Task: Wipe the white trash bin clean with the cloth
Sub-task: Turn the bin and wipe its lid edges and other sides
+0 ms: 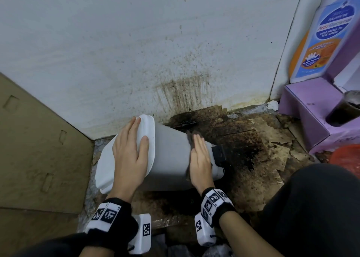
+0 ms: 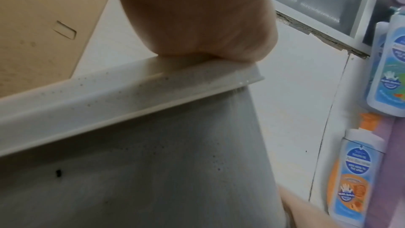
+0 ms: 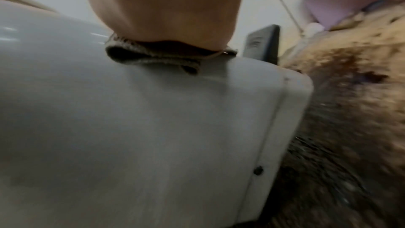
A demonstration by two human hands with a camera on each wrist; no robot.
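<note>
Floor: stained cardboard point(image 1: 259, 140) by a white wall point(image 1: 116, 52).
Bin: white trash bin point(image 1: 169, 151) tipped over.
Left hand point(image 1: 129, 157): flat on lid point(image 1: 109, 159).
Right hand point(image 1: 200, 159): flat, pressing cloth point(image 1: 191, 138) to bin.

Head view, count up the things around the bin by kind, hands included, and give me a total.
Hands: 2, left hand, right hand
Bins: 1, bin
Cloths: 1, cloth
Bottles: 1, bottle
Purple boxes: 1, box
Total: 6

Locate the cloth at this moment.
In the head view, the dark cloth lies flat under the right hand on the tilted white trash bin, near its black pedal.
</note>
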